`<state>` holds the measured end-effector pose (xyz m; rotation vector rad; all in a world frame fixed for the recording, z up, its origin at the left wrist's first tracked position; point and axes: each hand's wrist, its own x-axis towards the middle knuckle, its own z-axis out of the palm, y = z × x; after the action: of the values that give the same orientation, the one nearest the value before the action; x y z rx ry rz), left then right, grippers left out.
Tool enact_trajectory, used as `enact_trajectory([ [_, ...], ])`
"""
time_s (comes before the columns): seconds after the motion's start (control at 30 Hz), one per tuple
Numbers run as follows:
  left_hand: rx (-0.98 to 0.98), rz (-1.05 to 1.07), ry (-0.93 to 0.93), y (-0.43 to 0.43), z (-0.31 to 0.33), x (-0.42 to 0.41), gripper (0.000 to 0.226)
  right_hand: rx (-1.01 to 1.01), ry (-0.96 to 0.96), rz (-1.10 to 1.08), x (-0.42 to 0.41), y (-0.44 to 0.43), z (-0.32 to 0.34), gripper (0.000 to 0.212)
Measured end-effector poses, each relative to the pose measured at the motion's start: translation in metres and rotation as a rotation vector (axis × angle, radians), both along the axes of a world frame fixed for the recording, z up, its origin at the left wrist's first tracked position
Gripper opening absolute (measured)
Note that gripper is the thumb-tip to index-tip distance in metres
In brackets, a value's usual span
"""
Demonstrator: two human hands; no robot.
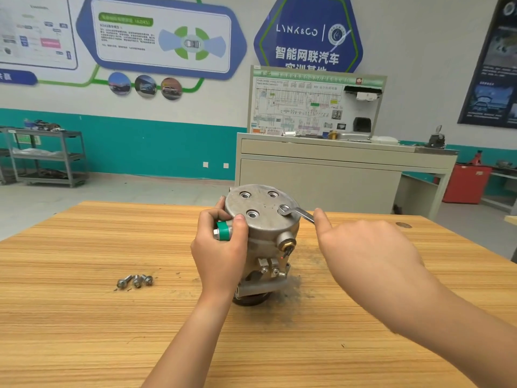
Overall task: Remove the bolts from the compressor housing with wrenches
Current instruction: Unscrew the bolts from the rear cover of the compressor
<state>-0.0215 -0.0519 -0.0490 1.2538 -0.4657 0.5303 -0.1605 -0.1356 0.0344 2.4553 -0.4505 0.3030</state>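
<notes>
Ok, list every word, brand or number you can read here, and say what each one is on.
"LYNK&CO": blue hexagon wall sign.
"智能网联汽车": same sign, below the brand; the line under it is cut off by the diagram board.
"ADAS": green heading on the white wall panel, blurred.
"HV": diagram board.
Other panel, board and dark poster text: too small to read.

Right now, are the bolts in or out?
Three bolts lie out on the table; three housing holes are empty. Under the wrench, cannot tell.
</notes>
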Motion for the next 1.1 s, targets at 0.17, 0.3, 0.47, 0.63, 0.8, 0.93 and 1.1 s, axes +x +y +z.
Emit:
enact_trajectory([
  [0.17,0.008,0.014,-0.007,0.001,-0.001,0.001,0.024,-0.069,-0.092,0.044,-0.005,0.001,-0.019,0.075],
  [0.3,-0.012,-0.034,0.013,0.006,-0.001,0.007,0.022,-0.063,-0.471,0.3,-0.003,-0.052,-0.017,0.024],
  [0.47,0.01,-0.075,0.028,0.009,0.001,0.012,0.016,-0.127,-0.614,0.559,0.054,-0.112,-0.015,0.029],
  [0.63,0.04,-0.097,0.035,0.006,0.007,0.011,0.013,0.207,-0.475,0.637,0.127,-0.102,0.009,0.03],
  [0.8,0.037,-0.105,0.041,0.005,0.007,0.009,0.013,0.212,-0.626,0.701,0.136,-0.091,0.011,0.022],
  [0.93,0.015,-0.094,0.039,0.007,0.005,0.007,0.011,0.55,-0.867,0.47,0.098,-0.095,0.006,0.024],
  [1.1,0.021,-0.083,0.032,0.005,0.003,0.006,0.015,0.419,-0.473,0.306,0.026,-0.064,-0.012,0.032],
])
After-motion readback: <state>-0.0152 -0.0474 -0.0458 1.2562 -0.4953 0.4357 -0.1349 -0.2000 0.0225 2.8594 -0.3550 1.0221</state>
